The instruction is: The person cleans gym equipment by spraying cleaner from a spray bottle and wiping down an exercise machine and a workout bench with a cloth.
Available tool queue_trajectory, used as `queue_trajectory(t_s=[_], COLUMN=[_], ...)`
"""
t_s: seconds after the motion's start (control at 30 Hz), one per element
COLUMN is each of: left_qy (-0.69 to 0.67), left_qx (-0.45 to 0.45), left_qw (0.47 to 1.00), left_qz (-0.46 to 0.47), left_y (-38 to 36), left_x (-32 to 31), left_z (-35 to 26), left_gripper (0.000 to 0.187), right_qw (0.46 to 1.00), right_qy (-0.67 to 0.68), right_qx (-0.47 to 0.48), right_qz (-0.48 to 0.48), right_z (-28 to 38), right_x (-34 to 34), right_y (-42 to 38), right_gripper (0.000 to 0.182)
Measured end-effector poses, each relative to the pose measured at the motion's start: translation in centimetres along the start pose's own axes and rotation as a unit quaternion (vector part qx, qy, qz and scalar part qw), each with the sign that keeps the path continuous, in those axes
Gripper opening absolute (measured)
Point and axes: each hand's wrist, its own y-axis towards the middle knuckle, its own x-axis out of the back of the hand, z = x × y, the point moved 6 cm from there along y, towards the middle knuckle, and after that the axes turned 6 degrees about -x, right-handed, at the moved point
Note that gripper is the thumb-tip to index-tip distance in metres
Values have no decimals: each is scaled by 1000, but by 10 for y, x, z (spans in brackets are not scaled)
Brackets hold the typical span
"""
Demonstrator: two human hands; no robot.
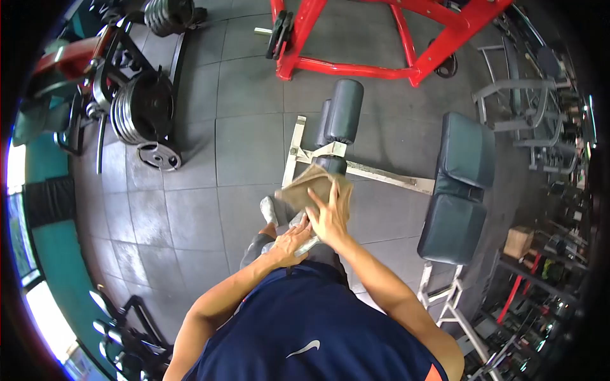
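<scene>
A brown cloth (pixel 298 190) is spread under the fingers of my right hand (pixel 332 219), with a fold of it showing along the hand's outer side. Close by on the left, my left hand (pixel 289 244) is wrapped round a pale, whitish object (pixel 308 246), mostly covered by the fingers; I cannot tell its kind. The two hands overlap slightly in front of my waist. Just beyond the cloth, a small black pad (pixel 330 165) sits on the white frame (pixel 387 178) of a padded bench.
Upright black rollers (pixel 345 111) stand at the bench's far end, its black seat pads (pixel 452 228) to the right. A red machine frame (pixel 356 66) is ahead. Weight plates (pixel 143 108) hang at left, one plate (pixel 159 157) lower down. A cardboard box (pixel 518 242) sits at right.
</scene>
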Motion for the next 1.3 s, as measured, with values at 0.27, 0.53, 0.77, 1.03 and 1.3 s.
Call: queue_trajectory(t_s=[0.27,0.53,0.77,1.03,1.3], left_qy=[-6,-17,-32,-48,-36], left_qx=[-9,-16,51,92,68], left_qw=[999,1000,997,978,987], left_qz=[-44,5,-50,-179,-142], left_y=[6,11,25,-8,11], left_x=[-10,1,-8,6,-9], left_z=[14,23,36,21,-18], left_gripper=[85,84,75,80,93], right_qw=[983,818,465,591,886], right_qy=[-5,531,831,716,374], right_qx=[-35,-222,-295,-371,-255], right_qz=[-179,-21,81,-20,-98], right_z=[-15,-100,-132,-99,-79], right_x=[3,-37,-109,-110,-5], right_y=[43,36,54,-9,74], right_gripper=[75,78,84,91,101])
